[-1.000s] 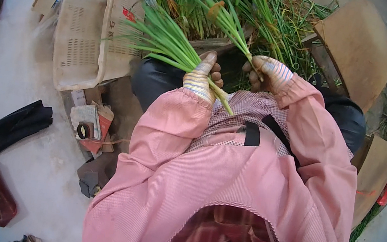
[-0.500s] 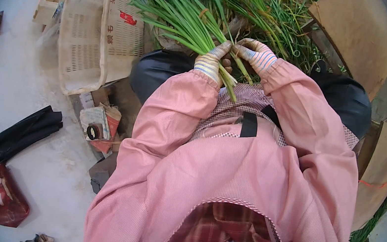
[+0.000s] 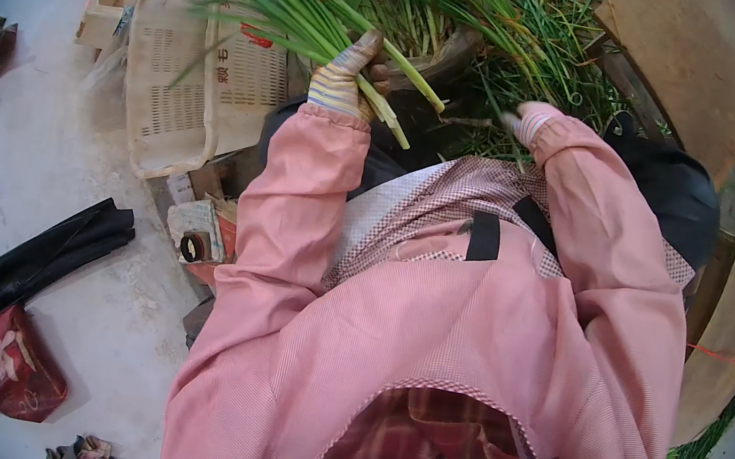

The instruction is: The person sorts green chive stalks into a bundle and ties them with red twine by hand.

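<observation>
My left hand [image 3: 351, 75], in a striped glove with bare-looking dark fingertips, is closed round a small bunch of long green chives [image 3: 299, 18]. Their pale cut ends stick out below my grip, and their leaves fan up to the left over the basket's edge. Away to the right, my right hand [image 3: 529, 123] is smeared by motion near the lower edge of the heap of greens [image 3: 517, 52]. Its fingers are mostly hidden, and I cannot make out anything in them.
A white slatted plastic basket [image 3: 167, 109] lies tipped at the left. Brown boards [image 3: 686, 68] stand at the right. A black folded sheet [image 3: 39, 266] and a red bag [image 3: 24, 368] lie on the pale floor. A tape roll [image 3: 193, 247] sits beside my left arm.
My hands were together at the chives and are now apart. The left has carried the bunch leftward and up; the right has moved right, away from it.
</observation>
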The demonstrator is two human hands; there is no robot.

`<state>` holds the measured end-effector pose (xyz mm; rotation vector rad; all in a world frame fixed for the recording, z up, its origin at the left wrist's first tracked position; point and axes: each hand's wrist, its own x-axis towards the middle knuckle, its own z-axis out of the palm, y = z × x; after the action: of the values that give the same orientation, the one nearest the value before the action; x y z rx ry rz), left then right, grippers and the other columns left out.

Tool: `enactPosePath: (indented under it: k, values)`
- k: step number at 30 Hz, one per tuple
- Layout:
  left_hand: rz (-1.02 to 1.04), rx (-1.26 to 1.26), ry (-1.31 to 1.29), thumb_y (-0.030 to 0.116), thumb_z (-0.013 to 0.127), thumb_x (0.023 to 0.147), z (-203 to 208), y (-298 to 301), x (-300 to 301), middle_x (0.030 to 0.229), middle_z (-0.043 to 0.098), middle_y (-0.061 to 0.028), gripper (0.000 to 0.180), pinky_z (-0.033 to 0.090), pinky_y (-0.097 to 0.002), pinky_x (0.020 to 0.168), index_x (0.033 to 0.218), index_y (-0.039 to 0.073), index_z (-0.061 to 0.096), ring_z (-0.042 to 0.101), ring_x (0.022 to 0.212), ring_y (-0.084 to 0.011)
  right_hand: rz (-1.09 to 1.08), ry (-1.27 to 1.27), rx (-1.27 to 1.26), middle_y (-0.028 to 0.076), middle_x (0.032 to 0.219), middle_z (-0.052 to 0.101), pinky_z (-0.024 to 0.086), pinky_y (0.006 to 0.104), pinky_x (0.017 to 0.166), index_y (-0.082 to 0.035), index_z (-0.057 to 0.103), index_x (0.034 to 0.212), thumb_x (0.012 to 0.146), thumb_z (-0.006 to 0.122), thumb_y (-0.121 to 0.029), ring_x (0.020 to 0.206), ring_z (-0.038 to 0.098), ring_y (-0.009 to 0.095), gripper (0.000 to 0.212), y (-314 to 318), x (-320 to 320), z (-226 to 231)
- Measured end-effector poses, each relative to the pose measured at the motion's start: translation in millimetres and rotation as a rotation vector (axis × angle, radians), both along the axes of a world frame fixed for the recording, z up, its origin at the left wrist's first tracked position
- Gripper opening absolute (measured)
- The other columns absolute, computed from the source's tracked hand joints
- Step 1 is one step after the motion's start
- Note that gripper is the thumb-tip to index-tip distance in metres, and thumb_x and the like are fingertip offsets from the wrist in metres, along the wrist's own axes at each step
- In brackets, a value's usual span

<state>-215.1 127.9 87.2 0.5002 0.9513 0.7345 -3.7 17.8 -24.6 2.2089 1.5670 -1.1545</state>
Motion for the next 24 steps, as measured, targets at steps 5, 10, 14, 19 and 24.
enactPosePath:
  k: [5, 10, 14, 19, 24]
  values:
    - [-0.077, -0.074, -0.113, 0.014, 0.063, 0.074, -25.5, -4.4, 2.6, 0.066, 0.049, 0.0010, 0.013, 0.035, -0.0215, 0.040, 0.084, 0.010, 0.055, 0.044, 0.050, -0.0108, -0.684, 1.627, -0.143, 0.002, 0.077, 0.057, 0.042, 0.0248, 0.054, -0.010, 0.056, 0.100, 0.077, 0.052, -0.047, 0.071, 0.051, 0.011, 0.044, 8.4, -34.1, 77.3]
    - [0.081, -0.203, -0.051, 0.017, 0.065, 0.073, -54.5, -36.5, 12.5, 0.065, 0.050, 0.0018, 0.019, 0.034, -0.0210, 0.038, 0.086, 0.012, 0.052, 0.042, 0.048, -0.0100, -0.720, 1.197, 0.298, 0.001, 0.067, 0.056, 0.039, 0.0207, 0.047, -0.005, 0.057, 0.090, 0.075, 0.062, -0.016, 0.058, 0.051, 0.009, 0.019, 3.6, -64.4, 55.3]
    - [0.064, -0.123, 0.273, 0.021, 0.070, 0.068, -59.6, -52.2, 15.8, 0.059, 0.046, 0.0005, 0.023, 0.031, -0.0216, 0.034, 0.079, 0.012, 0.052, 0.037, 0.041, -0.0106, -0.611, 1.117, 0.327, 0.001, 0.068, 0.056, 0.040, 0.0213, 0.052, -0.002, 0.058, 0.086, 0.069, 0.066, -0.010, 0.060, 0.050, 0.007, 0.020, -3.1, -66.1, 33.3]
    - [-0.027, -0.084, 0.266, 0.021, 0.073, 0.061, -65.0, -46.6, 4.5, 0.059, 0.054, -0.0059, 0.031, 0.041, -0.0271, 0.040, 0.083, 0.005, 0.058, 0.048, 0.045, -0.0171, -0.472, 1.145, 0.326, 0.002, 0.074, 0.057, 0.043, 0.0229, 0.062, -0.002, 0.055, 0.084, 0.060, 0.072, -0.002, 0.068, 0.050, 0.008, 0.030, -0.6, -70.1, 34.2]
    - [-0.022, 0.012, 0.175, 0.015, 0.071, 0.063, -70.3, -53.6, 3.7, 0.065, 0.057, -0.0061, 0.025, 0.044, -0.0273, 0.042, 0.082, 0.004, 0.058, 0.054, 0.051, -0.0177, -0.403, 1.139, 0.332, 0.001, 0.074, 0.057, 0.042, 0.0224, 0.057, -0.004, 0.055, 0.084, 0.066, 0.071, -0.011, 0.064, 0.050, 0.007, 0.025, 1.2, -73.6, 44.8]
